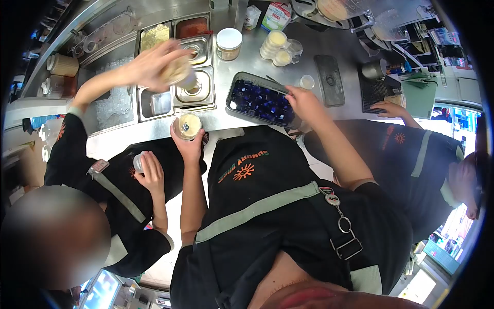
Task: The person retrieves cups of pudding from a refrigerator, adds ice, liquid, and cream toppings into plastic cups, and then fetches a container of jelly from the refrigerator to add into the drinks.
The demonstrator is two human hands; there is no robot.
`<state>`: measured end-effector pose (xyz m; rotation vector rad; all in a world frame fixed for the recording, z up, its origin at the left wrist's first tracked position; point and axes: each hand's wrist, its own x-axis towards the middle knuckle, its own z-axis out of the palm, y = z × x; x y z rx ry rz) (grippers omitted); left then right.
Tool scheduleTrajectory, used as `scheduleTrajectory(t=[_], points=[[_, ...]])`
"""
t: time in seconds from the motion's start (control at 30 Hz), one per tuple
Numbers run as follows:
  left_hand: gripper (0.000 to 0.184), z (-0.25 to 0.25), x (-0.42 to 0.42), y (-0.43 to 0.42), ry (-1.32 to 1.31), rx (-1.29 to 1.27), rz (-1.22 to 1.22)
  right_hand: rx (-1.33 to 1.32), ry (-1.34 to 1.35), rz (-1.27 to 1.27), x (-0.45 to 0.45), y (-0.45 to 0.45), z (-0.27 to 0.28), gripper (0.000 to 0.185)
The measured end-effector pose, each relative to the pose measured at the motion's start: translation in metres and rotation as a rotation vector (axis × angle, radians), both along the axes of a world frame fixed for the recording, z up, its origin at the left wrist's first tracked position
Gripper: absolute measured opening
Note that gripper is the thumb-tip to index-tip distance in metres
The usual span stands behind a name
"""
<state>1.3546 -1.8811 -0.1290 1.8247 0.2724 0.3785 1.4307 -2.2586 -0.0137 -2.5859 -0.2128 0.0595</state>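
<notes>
My left hand (189, 146) is wrapped round a clear cup (188, 125) of pale yellow filling, with a small dark spot on top, near the counter's front edge. Over the right end of a clear tray (232, 107) of dark blue-purple jelly cubes (262, 102), my right hand (304, 104) has its fingers closed. A thin dark utensil (274, 81) runs from those fingers across the tray's far rim; its kind is unclear. On the left, a co-worker's hand (149, 67) moves a blurred container (176, 72) above the metal pans. Their other hand (152, 174) holds a small clear cup (138, 163).
A white-lidded jar (228, 44), stacked yellow-filled cups (277, 40) and a dark clear lid (330, 81) stand beyond the tray. Ice (114, 98) fills a bin at left. At right, another person's hand (389, 109) rests by a black mat (374, 92).
</notes>
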Motion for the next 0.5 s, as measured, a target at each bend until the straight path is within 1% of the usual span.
scheduleTrajectory(t=[0.03, 0.13, 0.17, 0.27, 0.33, 0.37, 0.43, 0.5], points=[[0.1, 0.0, -0.001, -0.002, -0.011, -0.026, 0.014, -0.028, -0.018, 0.042, 0.002, 0.003, 0.0, 0.031], [0.099, 0.005, -0.005, -0.006, -0.035, -0.063, 0.036, -0.035, -0.049, 0.07, -0.012, 0.011, 0.027, 0.03], [0.097, 0.005, -0.006, -0.007, -0.049, -0.079, 0.034, -0.032, -0.052, 0.08, -0.015, 0.012, 0.026, 0.03], [0.094, 0.003, -0.008, -0.01, -0.036, -0.025, 0.077, -0.091, -0.054, 0.098, -0.02, 0.012, 0.011, 0.024], [0.093, -0.001, -0.011, -0.014, -0.028, -0.03, 0.087, -0.174, -0.028, 0.143, -0.007, 0.017, -0.009, 0.02], [0.091, -0.002, -0.012, -0.015, -0.021, -0.038, 0.095, -0.169, -0.032, 0.146, -0.001, 0.02, -0.017, 0.02], [0.091, -0.003, -0.017, -0.02, -0.034, -0.054, 0.099, -0.253, 0.043, 0.192, 0.009, 0.024, -0.03, 0.015], [0.09, 0.0, -0.025, -0.027, -0.037, -0.053, 0.087, -0.263, 0.083, 0.167, 0.013, 0.029, -0.034, 0.015]])
